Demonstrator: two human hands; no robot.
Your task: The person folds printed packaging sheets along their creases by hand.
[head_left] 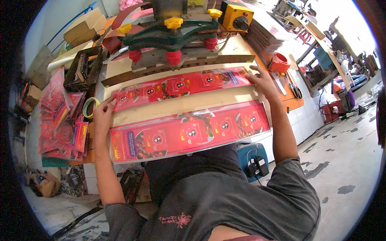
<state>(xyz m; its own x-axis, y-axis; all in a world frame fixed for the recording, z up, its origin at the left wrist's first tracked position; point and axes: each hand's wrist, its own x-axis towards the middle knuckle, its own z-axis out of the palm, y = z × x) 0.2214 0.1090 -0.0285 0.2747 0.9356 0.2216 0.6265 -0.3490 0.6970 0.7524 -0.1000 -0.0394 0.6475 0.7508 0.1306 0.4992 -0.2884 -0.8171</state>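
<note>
A long red printed strip in clear plastic film (181,85) lies crosswise on the cream work board (169,105), along the machine's bar. My left hand (104,114) grips its left end, fingertips on the corner. At the other end, my right hand (262,80) pinches the strip between thumb and fingers. A second red printed strip (193,130) in film lies nearer to me, along the board's front edge, untouched by either hand. Just behind the far strip runs a dark metal bar (177,69) under a green clamp frame (173,37) with yellow knobs and red feet.
Left of the board lie a heap of red film packets (62,124), a tape roll (91,107) and a black tray (82,70). On the right are a red tape dispenser (279,63), scissors (296,90) and a stack of brown sheets (263,36). A yellow switch box (237,17) stands behind.
</note>
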